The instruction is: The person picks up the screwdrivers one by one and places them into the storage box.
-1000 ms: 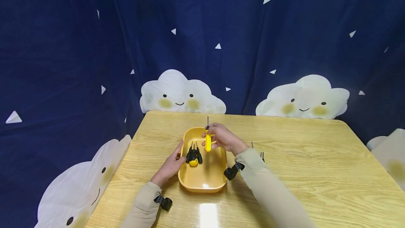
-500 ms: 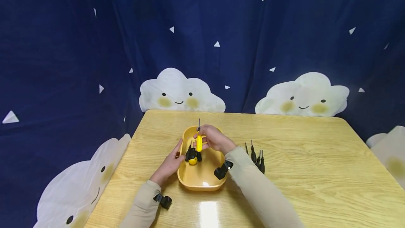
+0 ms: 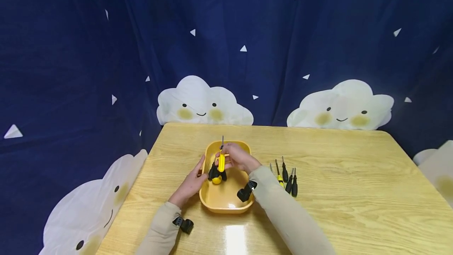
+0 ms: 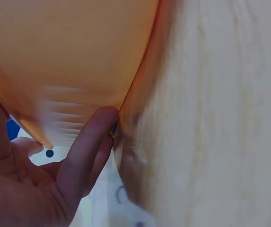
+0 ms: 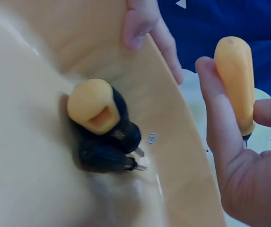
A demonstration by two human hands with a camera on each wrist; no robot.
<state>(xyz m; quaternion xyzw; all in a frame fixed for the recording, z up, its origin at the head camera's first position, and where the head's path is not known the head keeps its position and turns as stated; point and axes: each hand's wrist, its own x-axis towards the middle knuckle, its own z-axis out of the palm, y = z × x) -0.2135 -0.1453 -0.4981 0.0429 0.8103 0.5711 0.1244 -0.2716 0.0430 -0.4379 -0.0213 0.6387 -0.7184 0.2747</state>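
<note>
My right hand holds a yellow-handled screwdriver over the left part of a yellow bin; its shaft points away from me. The right wrist view shows the yellow handle between the thumb and fingers of that hand. At the bin's left rim, my left hand grips the wall, thumb over the edge and fingers outside. Its fingers touch the outer wall. Inside the bin lie a stubby black screwdriver with yellow end and black screwdrivers beside it.
Several screwdrivers lie on the wooden table right of the bin, by the right sleeve: black-handled ones and a yellow-and-black one. A dark blue curtain with white clouds hangs behind the table.
My right hand has moved left with the yellow screwdriver, from the bin's middle to above the tools inside. More of the screwdrivers on the right now show. The left hand stays at the rim.
</note>
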